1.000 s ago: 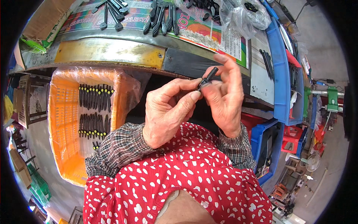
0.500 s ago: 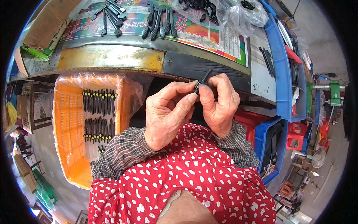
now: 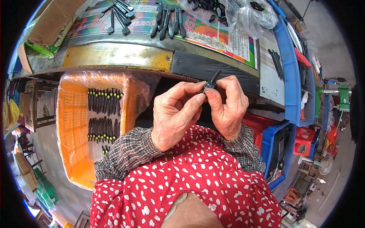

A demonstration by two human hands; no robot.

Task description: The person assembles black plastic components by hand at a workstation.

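Observation:
Both my hands meet in front of me, just below the workbench edge, around a small black stick-like part (image 3: 211, 83). My left hand (image 3: 175, 114) pinches its near end between thumb and forefinger. Thumb and fingers of my right hand (image 3: 228, 106) close on it from the other side, and its thin end sticks up beyond them. The exact kind of the part cannot be made out, as the fingertips cover much of it. Rows of black handle-like pieces with yellow-green dots (image 3: 104, 102) lie in an orange basket (image 3: 72, 131) to my left.
On the workbench (image 3: 118, 57) lie several black long-handled pieces (image 3: 167, 21), more black flat pieces (image 3: 119, 17) and clear plastic bags (image 3: 243, 17). An opened cardboard box (image 3: 53, 30) stands at the left. Blue crates (image 3: 291, 76) and red stools (image 3: 304, 140) are on the right.
The whole view has shifted slightly, so bench and basket sit a little differently in the picture. Both hands keep the same pinch on the black part.

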